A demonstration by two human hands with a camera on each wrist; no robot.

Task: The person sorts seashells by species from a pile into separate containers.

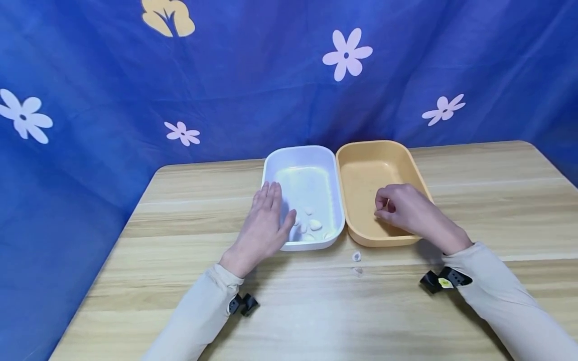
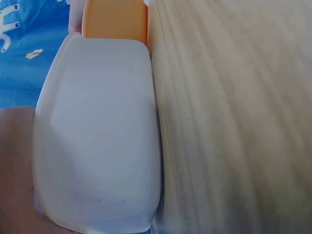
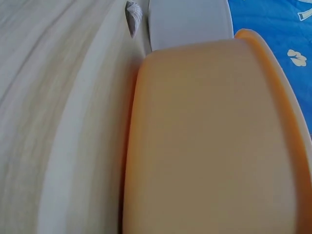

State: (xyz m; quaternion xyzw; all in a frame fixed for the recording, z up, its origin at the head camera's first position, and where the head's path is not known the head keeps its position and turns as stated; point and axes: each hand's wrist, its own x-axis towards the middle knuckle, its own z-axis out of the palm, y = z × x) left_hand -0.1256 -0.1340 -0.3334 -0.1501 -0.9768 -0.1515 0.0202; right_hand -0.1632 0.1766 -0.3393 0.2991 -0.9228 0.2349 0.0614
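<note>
My left hand [image 1: 262, 220] lies over the left rim of a white plastic tub [image 1: 281, 245], fingers straight and thumb spread. Several small white shells [image 1: 315, 224] rest at the tub's near end. Over the orange tub [image 1: 352, 200], to the right, hangs my right hand [image 1: 404, 208], its fingers bent toward the thumb. Whether anything small lies between those fingertips is hidden. A small striped shell [image 3: 133, 18] sits on the table just in front of the tubs. In the left wrist view, part of the left hand [image 2: 14, 170] shows beside the white tub's wall.
The two tubs stand side by side, touching, near the far edge of a wooden table [image 1: 180, 260]. Behind the table hangs a blue cloth [image 1: 253, 90] with pale flowers. A black wrist camera [image 1: 431, 282] is worn on each arm.
</note>
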